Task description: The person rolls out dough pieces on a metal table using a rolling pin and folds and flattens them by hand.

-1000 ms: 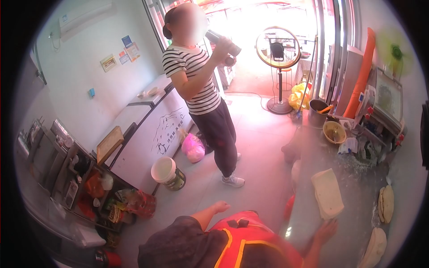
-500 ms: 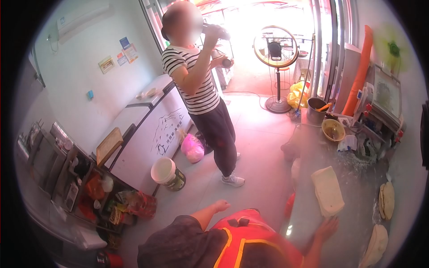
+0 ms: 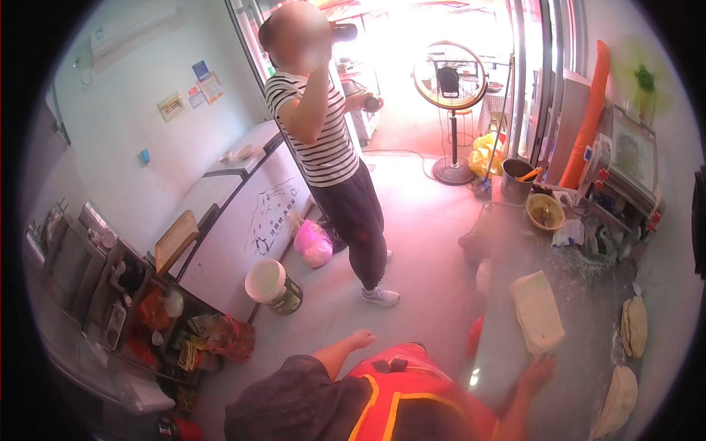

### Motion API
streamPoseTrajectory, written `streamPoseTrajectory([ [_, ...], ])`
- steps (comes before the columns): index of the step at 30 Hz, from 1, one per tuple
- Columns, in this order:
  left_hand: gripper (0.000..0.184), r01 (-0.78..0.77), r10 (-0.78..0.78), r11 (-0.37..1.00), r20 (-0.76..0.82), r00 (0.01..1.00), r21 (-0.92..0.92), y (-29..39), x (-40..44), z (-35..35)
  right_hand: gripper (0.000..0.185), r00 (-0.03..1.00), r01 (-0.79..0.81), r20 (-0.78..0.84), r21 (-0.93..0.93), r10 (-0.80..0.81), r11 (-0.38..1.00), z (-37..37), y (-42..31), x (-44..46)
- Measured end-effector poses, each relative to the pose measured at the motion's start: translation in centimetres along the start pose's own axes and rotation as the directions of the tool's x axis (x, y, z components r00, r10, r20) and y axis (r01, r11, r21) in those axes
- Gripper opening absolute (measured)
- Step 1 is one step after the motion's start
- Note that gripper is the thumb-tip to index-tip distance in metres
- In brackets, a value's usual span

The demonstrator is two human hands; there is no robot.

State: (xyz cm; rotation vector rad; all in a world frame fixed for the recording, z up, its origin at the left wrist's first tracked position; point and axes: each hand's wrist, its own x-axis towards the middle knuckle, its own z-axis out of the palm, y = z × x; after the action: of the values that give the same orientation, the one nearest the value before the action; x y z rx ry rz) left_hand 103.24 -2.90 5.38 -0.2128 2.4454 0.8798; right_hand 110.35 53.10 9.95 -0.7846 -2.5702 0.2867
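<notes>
A folded, cream-coloured slab of dough lies on the grey worktop to my right. Close to its near edge, my right hand rests on the worktop with fingers stretched out and nothing visible in it. My left hand is held out in front of my red apron, over the floor and away from any object. Its fingers are too small and partly hidden to make out. Along the wall side of the worktop lie more pale folded pieces, including a larger one.
A person in a striped shirt stands ahead, holding a dark object near the head. A bucket and pink bag sit by the white freezer. A yellow bowl, pot and standing fan are farther off.
The other person's raised hand and dark object have shifted closer to the head. My view has moved slightly; my hands and the dough stay about where they were.
</notes>
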Motion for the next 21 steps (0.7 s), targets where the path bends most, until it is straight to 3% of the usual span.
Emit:
streamPoseTrajectory([
  [15,0.042,-0.003,0.001,0.997,0.018,1.000,0.081,-0.26,0.12,-0.16,0.047,1.000,0.009,-0.015,-0.009,-0.010,1.000,0.04,-0.04,-0.10],
  [17,0.043,0.050,-0.055,0.996,0.069,0.996,0.073,-0.09,0.25,-0.35,0.047,1.000,0.020,-0.023,-0.004,-0.020,1.000,-0.08,-0.16,-0.04],
  [21,0.044,0.074,-0.079,0.995,0.084,0.993,0.070,0.23,0.13,-0.38,0.049,0.997,-0.032,0.065,-0.040,0.034,0.999,-0.75,-0.63,0.11],
])
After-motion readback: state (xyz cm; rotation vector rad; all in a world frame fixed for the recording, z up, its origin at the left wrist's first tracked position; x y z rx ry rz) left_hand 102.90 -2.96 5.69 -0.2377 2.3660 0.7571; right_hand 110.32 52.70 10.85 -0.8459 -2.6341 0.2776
